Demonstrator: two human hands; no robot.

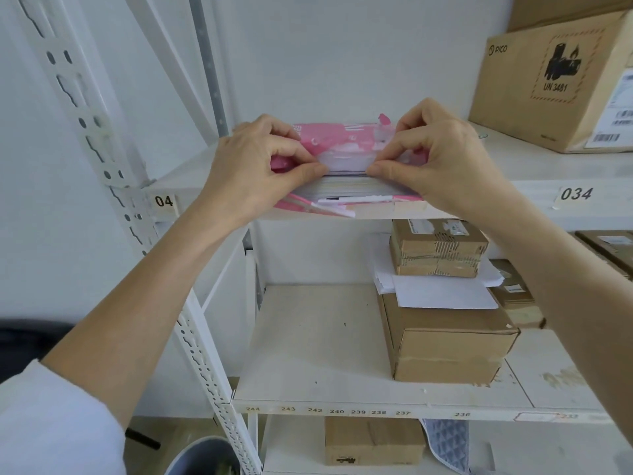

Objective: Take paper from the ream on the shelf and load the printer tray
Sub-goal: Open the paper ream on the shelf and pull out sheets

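Observation:
A ream of white paper (346, 188) in a torn pink wrapper (339, 135) lies on the upper shelf (534, 166), its open end facing me. My left hand (260, 159) pinches the top sheets at the ream's left side, thumb under and fingers on top. On the right side my right hand (442, 156) pinches the same top sheets. A thin stack is lifted slightly off the rest of the pile. No printer or tray is in view.
A large cardboard box (555, 84) stands at the right of the upper shelf. On the shelf below (308, 337), stacked brown boxes (445, 337) carry loose white sheets (442, 291). A white perforated upright (102, 156) runs down the left. A bin (205, 457) stands on the floor.

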